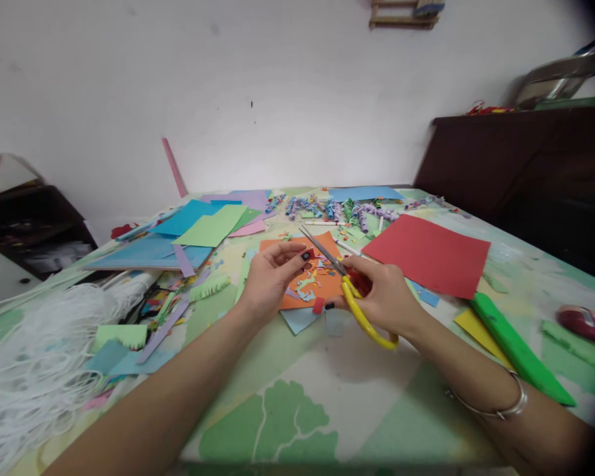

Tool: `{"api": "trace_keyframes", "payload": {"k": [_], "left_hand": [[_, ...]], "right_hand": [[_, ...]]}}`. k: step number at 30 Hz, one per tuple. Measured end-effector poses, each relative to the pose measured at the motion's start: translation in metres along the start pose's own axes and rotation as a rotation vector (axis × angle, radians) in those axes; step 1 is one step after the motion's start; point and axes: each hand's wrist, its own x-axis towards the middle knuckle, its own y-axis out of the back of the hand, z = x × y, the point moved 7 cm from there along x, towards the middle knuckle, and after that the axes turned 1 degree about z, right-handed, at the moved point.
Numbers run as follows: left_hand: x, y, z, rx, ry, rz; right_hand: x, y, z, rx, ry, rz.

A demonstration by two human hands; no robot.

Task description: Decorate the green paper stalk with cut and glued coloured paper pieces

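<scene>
My left hand (276,272) is closed in a pinch, a small red paper piece (311,252) between thumb and fingertips. In my right hand (384,291) are scissors with yellow handles (364,320). Their metal blades (322,248) point up and left, just right of my left fingertips, and look nearly together. Beneath both hands lies an orange sheet (297,303), strewn with small paper scraps (306,288). Another small red piece (318,305) is by my right fingertips. My right fingers partly hide some red paper inside that hand.
A large red sheet (429,254) and a green box-cutter-like tool (520,347) lie on the right. Coloured sheets (211,228) and tangled white cord (34,370) occupy the left. Curled paper strips (330,209) line the back. A dark cabinet (515,152) stands beyond the table's right side.
</scene>
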Motion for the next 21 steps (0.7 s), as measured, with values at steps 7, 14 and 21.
{"api": "trace_keyframes", "payload": {"k": [7,14,21], "left_hand": [[-0.0027,-0.0048,0.0028,0.004,-0.037,-0.058],[-0.0041,-0.0053,0.0009,0.039,0.011,-0.081],[-0.0031,-0.0056,0.0008,0.024,-0.02,-0.092]], "right_hand": [[-0.0011,-0.0007,-0.0008,-0.167,0.015,0.006],[-0.0017,-0.0005,-0.0019,-0.222,0.039,0.023],[-0.0017,0.0003,-0.0042,-0.234,0.05,0.028]]}}
